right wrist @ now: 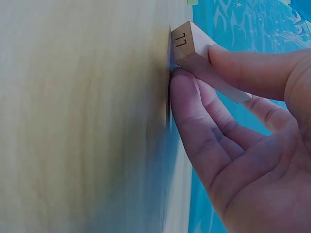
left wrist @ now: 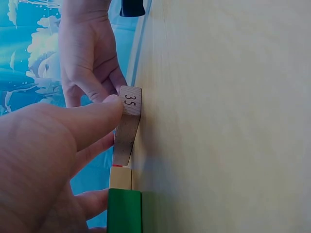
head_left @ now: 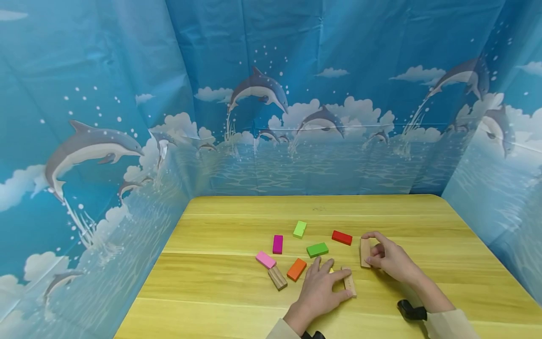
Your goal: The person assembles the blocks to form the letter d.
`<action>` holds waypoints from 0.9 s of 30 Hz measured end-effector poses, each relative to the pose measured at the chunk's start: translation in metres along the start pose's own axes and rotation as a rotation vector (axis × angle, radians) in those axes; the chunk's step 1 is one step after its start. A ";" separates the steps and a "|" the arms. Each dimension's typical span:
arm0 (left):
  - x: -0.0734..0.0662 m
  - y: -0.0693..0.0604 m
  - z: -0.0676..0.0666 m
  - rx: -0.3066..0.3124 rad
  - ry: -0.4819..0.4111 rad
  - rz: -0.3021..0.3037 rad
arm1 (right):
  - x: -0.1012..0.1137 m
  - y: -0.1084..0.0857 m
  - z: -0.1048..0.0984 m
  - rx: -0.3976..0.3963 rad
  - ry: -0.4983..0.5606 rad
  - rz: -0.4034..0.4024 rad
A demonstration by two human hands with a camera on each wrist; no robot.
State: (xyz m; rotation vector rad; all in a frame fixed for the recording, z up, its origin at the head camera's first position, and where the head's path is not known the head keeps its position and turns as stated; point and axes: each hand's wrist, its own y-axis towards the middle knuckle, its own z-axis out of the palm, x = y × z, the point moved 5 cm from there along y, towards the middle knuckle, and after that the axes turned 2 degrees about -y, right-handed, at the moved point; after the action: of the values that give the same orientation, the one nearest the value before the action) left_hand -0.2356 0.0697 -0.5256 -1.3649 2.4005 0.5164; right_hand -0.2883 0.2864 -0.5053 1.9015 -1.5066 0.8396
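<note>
My left hand (head_left: 319,293) holds a plain wooden block (head_left: 349,285) lengthwise, thumb at its near end and index finger at the far end. In the left wrist view, the thumb presses this wooden block's end, marked 35 (left wrist: 130,102). Farther right, my right hand (head_left: 394,262) pinches a second plain wooden block (head_left: 364,254) between thumb and fingers. The right wrist view shows this second block, marked 77 (right wrist: 181,41), tilted against the table top. A small yellow piece (head_left: 331,270) peeks out beside the left index finger, mostly hidden.
Left of the hands lie orange (head_left: 297,270), green (head_left: 317,249), magenta (head_left: 277,244) and pink (head_left: 266,260) blocks, and a brown wooden block (head_left: 277,278). Light green (head_left: 299,229) and red (head_left: 342,237) blocks lie farther back. A dolphin-print curtain (head_left: 296,160) surrounds the wooden table (head_left: 211,301).
</note>
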 end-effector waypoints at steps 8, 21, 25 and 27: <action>-0.001 0.000 0.000 0.003 0.009 0.007 | 0.005 0.002 0.003 0.003 0.080 -0.003; 0.000 0.000 0.001 0.002 0.011 0.011 | 0.011 0.005 0.013 0.004 0.099 -0.058; 0.000 0.000 0.001 -0.005 0.019 0.021 | 0.012 0.008 0.018 0.025 0.117 -0.070; 0.000 0.000 0.001 -0.007 0.021 0.023 | 0.012 0.009 0.021 0.034 0.117 -0.075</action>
State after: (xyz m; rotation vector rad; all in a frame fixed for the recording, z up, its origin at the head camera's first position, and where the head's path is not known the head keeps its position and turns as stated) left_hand -0.2354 0.0698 -0.5268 -1.3539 2.4354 0.5191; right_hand -0.2920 0.2614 -0.5086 1.8867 -1.3508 0.9314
